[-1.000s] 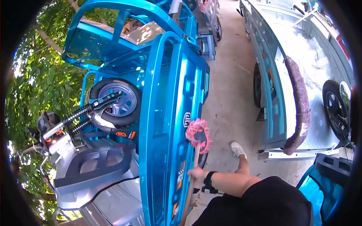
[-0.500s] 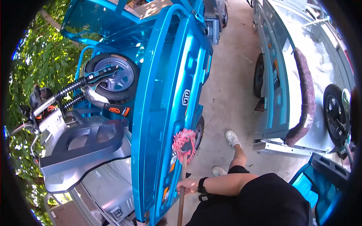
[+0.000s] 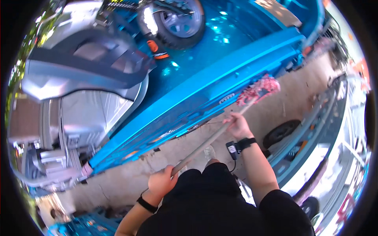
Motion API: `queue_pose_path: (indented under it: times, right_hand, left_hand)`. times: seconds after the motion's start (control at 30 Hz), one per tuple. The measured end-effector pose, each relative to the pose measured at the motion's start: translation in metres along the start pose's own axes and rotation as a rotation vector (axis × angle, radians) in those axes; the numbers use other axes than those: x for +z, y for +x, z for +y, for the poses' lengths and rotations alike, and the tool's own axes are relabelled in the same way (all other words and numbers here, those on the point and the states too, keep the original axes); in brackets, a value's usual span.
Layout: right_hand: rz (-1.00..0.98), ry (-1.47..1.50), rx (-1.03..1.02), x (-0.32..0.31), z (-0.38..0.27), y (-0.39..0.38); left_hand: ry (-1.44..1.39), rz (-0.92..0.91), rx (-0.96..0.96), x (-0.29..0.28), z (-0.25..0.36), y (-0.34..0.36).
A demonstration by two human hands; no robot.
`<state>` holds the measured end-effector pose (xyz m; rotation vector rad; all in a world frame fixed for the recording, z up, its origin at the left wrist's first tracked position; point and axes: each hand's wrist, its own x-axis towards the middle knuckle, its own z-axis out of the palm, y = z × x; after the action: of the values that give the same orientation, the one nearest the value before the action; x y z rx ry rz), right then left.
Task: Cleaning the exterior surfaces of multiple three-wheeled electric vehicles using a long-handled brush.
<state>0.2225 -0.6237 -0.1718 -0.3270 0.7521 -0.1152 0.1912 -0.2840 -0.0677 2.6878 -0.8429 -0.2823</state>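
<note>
A mop with a pink-and-white head (image 3: 260, 90) and a long wooden handle (image 3: 202, 146) slants across the middle of the view. My left hand (image 3: 160, 182) is closed around the lower part of its handle. Farther up, below the mop head, my right hand (image 3: 238, 126) grips the same handle. Against the outer side panel (image 3: 189, 112) of a blue cargo tricycle bed, the mop head appears to rest or hover; blur leaves the contact unclear. Both wrists wear black bands, and a small device hangs by the right one.
Inside the blue bed lie a wheel (image 3: 182, 24) and a dark grey vehicle part (image 3: 86, 65). A second cargo tricycle (image 3: 303, 149) stands at the right, its tyre (image 3: 281, 132) near my right forearm. Concrete floor (image 3: 252, 118) runs between the vehicles.
The view has turned, so the blue bed now slants across it. My left hand has come into view on the handle. The mop head is farther along the side panel, past the badge.
</note>
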Motion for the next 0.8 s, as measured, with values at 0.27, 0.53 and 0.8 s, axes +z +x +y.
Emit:
queue_pose_path:
  times: [0.27, 0.53, 0.8]
  right_hand:
    - [0.014, -0.199, 0.260, 0.034, 0.030, -0.037]
    - [-0.073, -0.491, 0.912, 0.090, 0.171, -0.087]
    - [-0.254, -0.707, 1.325, 0.124, 0.334, -0.119]
  left_hand:
    - [0.129, -0.158, -0.282, -0.024, -0.011, -0.048]
    - [0.474, 0.319, -0.670, -0.127, -0.025, -0.185]
    - [0.674, 0.355, -1.091, -0.165, 0.006, -0.286]
